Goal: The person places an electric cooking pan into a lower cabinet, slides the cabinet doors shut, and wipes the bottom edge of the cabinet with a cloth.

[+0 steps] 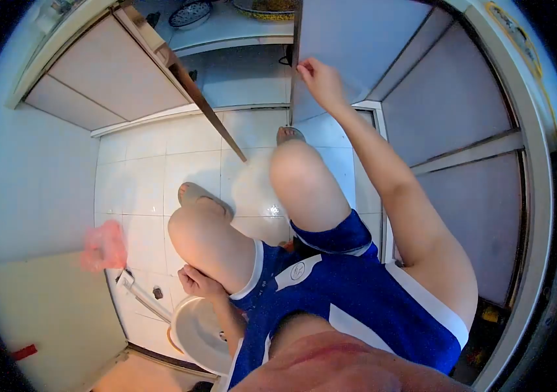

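Observation:
At the upper middle, my right hand (321, 81) is at the edge of an opened cabinet door (357, 39), with its fingers curled against that edge. Lower left, my left hand (200, 283) is beside my bent knee, its fingers curled in; whether anything is inside them cannot be seen. A second cabinet door (206, 111) stands open, seen nearly edge-on. Between the two doors the cabinet shows a shelf (239, 42) bearing a dark perforated dish (190, 14) and a yellow-rimmed basket (265, 12).
A pink plastic bag (105, 245) hangs at the left near the wall. By my left arm is a round whitish basin (197, 330), with a white pipe (144, 297) beside it. My sandalled feet rest on white floor tiles (141, 176). Closed cabinet panels (448, 98) line the right side.

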Motion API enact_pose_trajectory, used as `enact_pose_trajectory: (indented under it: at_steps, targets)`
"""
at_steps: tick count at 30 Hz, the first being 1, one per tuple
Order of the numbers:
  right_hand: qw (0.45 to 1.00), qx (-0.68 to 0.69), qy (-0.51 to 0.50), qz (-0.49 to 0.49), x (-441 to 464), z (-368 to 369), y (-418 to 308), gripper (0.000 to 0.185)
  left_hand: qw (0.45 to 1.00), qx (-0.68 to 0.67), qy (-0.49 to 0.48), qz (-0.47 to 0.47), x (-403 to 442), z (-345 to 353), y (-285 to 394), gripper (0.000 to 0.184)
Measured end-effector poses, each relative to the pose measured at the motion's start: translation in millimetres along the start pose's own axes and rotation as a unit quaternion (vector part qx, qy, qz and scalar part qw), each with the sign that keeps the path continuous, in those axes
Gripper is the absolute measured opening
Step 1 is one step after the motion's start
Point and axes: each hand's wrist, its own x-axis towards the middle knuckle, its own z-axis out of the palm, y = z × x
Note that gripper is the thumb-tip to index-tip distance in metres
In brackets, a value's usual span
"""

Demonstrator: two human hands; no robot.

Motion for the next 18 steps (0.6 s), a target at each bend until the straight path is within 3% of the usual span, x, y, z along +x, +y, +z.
enact_pose_trajectory:
  at_steps: [5,9,18]
  targets:
    - [0.999,0.024,-0.033,-0.031,38,34,23,0.017,1.000,0.012,-0.011,0.002,-2,-1,9,0.033]
    - [0.996,0.007,-0.068,-0.058,60,45,33,0.025,1.000,0.004,0.006,-0.025,-1,-2,-1,0.034]
    - [0.994,0.007,-0.084,-0.070,97,62,43,0.039,0.999,0.034,0.026,0.018,-1,1,1,0.035]
